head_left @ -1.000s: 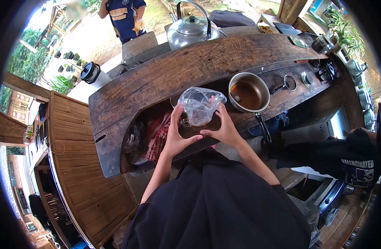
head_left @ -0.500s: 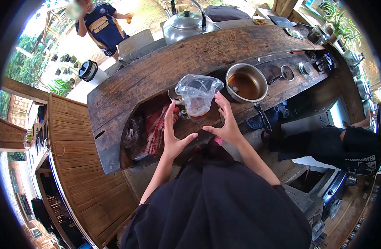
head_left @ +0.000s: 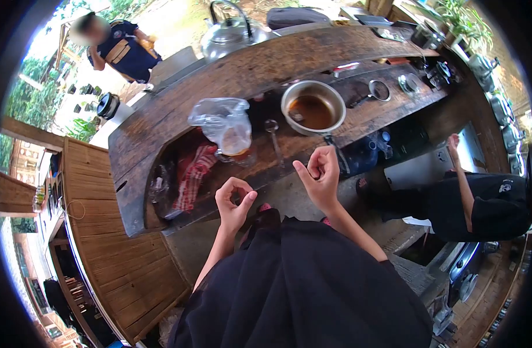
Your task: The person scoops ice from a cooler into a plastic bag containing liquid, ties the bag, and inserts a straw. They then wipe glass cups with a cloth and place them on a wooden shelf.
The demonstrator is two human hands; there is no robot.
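My left hand (head_left: pixel 232 204) is held above the near edge of the wooden table, fingers curled in toward the thumb in a loose ring, with nothing inside. To its right, my right hand (head_left: pixel 320 178) has its fingers folded in and the thumb raised, also holding nothing visible. Beyond the left hand, a clear plastic bag (head_left: pixel 219 113) stands in a glass (head_left: pixel 241 156) with a little amber liquid at the bottom. A metal spoon (head_left: pixel 274 137) lies right of the glass. Past my right hand sits a metal saucepan (head_left: pixel 338 109) containing brown liquid; its handle is partly hidden by that hand.
A checked red cloth (head_left: pixel 193 177) lies in the table's left recess. A strainer (head_left: pixel 379 90) is right of the saucepan. A kettle (head_left: pixel 226 37) stands behind the wooden counter (head_left: pixel 179 95). One person (head_left: pixel 124 55) is across it; another person (head_left: pixel 480 203) is at the right.
Both hands have drawn back from around the bag and glass, and their spread fingers have curled in. The view has shifted, so the spoon is now uncovered. The person at the right has raised an arm.
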